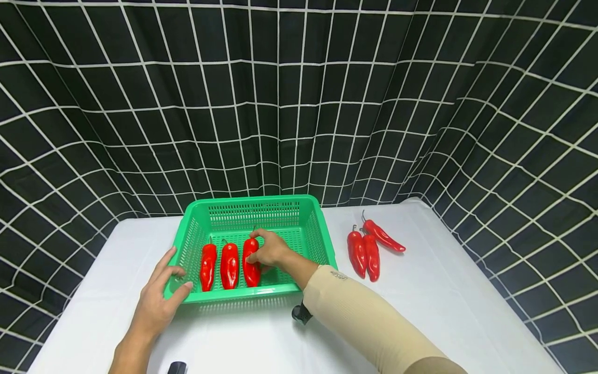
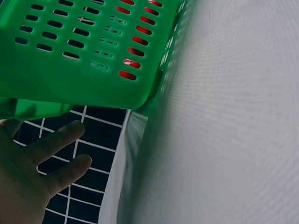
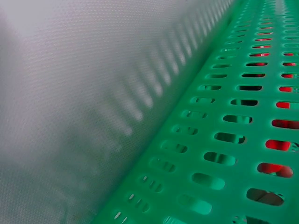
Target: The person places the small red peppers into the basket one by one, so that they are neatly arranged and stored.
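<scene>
By count the work in hand looks about midway: three glossy red peppers are in the green basket (image 1: 229, 295), three outside it, though whether the row is being filled or emptied cannot be told from this moment. Inside, the left pepper (image 1: 208, 265), the middle pepper (image 1: 229, 265) and the right pepper (image 1: 252, 270) stand in a row along the basket's near edge, stems toward its far edge, with bare floor between them and the basket's right edge. The right hand (image 1: 271, 249) grasps the right pepper between thumb and fingers; whether it is lifting or placing does not show. The left hand (image 1: 159, 293) is spread and relaxed at the basket's near left corner, gripping nothing; how firmly it touches the rim is unclear. Outside, beyond the basket's right edge, two upright-lying peppers (image 1: 371, 258) lie side by side, and a slanted pepper (image 1: 384, 236) lies nearer the table's far right corner; these seem to be what is left. The table (image 1: 444, 306) has a white cover, and the basket sits near its far edge. Behind and at both sides hangs a black curtain (image 1: 289, 119) with white grid lines.
</scene>
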A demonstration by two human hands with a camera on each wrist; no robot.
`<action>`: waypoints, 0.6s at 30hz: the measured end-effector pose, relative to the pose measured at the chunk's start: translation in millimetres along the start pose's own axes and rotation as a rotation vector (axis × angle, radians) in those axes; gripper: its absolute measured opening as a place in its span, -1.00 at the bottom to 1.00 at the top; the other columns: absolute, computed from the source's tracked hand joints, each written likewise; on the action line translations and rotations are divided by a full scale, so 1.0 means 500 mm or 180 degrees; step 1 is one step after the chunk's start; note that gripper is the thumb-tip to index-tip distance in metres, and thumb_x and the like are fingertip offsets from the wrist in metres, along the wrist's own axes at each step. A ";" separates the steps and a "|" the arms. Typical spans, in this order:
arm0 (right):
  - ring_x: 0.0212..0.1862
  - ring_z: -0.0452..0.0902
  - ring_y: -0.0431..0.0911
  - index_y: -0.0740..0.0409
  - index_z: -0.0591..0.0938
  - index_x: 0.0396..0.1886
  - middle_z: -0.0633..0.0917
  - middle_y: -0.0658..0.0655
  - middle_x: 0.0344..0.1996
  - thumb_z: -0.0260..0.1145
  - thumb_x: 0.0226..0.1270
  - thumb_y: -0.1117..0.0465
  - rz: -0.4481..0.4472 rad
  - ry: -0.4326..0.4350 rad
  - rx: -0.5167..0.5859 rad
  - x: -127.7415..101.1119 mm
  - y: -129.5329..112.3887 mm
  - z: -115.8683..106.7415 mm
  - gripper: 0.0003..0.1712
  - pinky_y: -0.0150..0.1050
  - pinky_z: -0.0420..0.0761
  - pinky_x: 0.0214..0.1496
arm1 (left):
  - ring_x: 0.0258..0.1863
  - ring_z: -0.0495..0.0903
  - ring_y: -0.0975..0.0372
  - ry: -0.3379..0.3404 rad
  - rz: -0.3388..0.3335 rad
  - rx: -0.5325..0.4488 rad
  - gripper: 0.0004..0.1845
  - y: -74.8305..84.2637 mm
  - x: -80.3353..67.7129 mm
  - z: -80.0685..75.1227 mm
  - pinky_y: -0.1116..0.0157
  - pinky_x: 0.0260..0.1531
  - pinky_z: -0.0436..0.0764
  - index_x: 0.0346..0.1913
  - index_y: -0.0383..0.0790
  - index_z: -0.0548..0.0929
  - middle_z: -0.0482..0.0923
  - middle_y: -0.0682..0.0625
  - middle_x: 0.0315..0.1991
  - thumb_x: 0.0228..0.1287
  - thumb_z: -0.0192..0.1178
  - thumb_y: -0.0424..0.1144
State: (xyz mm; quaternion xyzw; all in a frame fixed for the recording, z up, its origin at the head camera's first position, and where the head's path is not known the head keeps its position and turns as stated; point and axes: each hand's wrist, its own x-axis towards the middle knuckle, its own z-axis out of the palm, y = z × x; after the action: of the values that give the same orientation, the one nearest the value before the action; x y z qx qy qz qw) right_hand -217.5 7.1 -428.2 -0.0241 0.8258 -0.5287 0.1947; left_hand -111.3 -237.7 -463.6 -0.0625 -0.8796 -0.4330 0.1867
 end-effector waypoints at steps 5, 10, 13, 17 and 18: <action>-0.51 0.52 -0.04 0.11 0.48 0.21 0.58 0.20 -0.50 0.44 0.05 0.50 0.0017 -0.0070 -0.0047 0.001 0.001 -0.003 -0.31 -0.04 0.68 -0.41 | 0.36 0.17 -0.13 -0.0007 -0.0006 0.0005 -0.83 0.000 0.000 0.000 -0.31 0.12 0.22 -0.24 -0.16 0.53 0.14 0.10 0.45 0.16 0.28 -0.24; -0.59 0.42 -0.10 0.13 0.48 0.22 0.52 0.17 -0.59 0.43 0.08 0.49 0.0032 -0.0118 -0.0101 -0.001 0.001 -0.004 -0.32 -0.06 0.68 -0.41 | 0.36 0.18 -0.13 0.0000 0.0000 0.0037 -0.83 0.000 0.001 0.000 -0.31 0.11 0.24 -0.24 -0.15 0.53 0.14 0.10 0.45 0.15 0.28 -0.25; -0.58 0.41 -0.09 0.14 0.47 0.22 0.51 0.16 -0.60 0.42 0.09 0.49 0.0033 -0.0141 -0.0072 -0.003 0.000 -0.005 -0.34 -0.05 0.68 -0.40 | 0.36 0.17 -0.12 0.0005 -0.0001 0.0039 -0.84 -0.001 0.001 0.001 -0.30 0.13 0.24 -0.24 -0.15 0.53 0.14 0.10 0.45 0.15 0.28 -0.25; -0.53 0.44 -0.05 0.14 0.47 0.21 0.53 0.17 -0.56 0.42 0.10 0.48 0.0017 -0.0169 -0.0001 -0.005 0.001 -0.007 -0.36 -0.02 0.68 -0.36 | 0.37 0.16 -0.13 0.0005 0.0013 0.0018 -0.83 -0.002 0.000 0.001 -0.29 0.14 0.23 -0.24 -0.17 0.53 0.14 0.09 0.45 0.15 0.28 -0.25; -0.50 0.45 -0.03 0.13 0.48 0.20 0.54 0.18 -0.54 0.42 0.11 0.47 0.0014 -0.0171 0.0022 -0.005 0.001 -0.007 -0.36 -0.02 0.68 -0.36 | 0.37 0.16 -0.13 0.0005 0.0019 0.0016 -0.83 -0.002 0.000 0.001 -0.30 0.13 0.22 -0.24 -0.17 0.53 0.14 0.08 0.45 0.16 0.28 -0.25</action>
State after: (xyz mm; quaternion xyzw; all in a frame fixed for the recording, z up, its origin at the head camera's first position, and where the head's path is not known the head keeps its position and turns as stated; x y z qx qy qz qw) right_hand -216.5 11.0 -426.5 -0.0358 0.8185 -0.5303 0.2181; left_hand -111.9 -238.0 -464.9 -0.0643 -0.8804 -0.4303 0.1889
